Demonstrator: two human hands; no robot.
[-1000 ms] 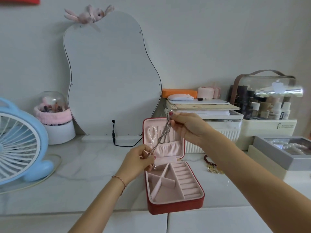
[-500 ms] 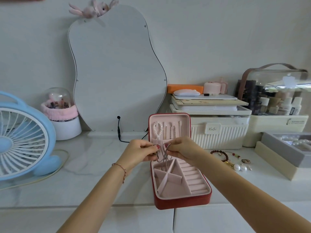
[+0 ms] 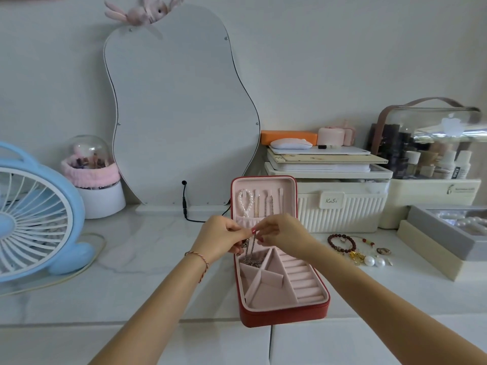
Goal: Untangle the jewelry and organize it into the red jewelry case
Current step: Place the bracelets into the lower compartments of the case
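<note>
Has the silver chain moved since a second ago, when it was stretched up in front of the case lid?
Yes. The silver chain has come down: it now hangs from both hands into the back-left compartment of the red jewelry case, below the lid's hooks.

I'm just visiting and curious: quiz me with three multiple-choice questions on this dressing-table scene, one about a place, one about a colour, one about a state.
1. Where does the dark red bead bracelet lie?
A. On the white tabletop, right of the case
B. Inside the case
C. On the fan

2. What colour is the round desk fan?
A. Green
B. Light blue
C. Black

3. How is the red jewelry case?
A. Shut
B. Lying upside down
C. Open, lid upright

Answers: 1 A, the bracelet rests on the tabletop beside loose pearls. 2 B, its frame is pale blue. 3 C, the pink-lined lid stands up behind the left hand and right hand, which pinch a silver chain over the tray.
</note>
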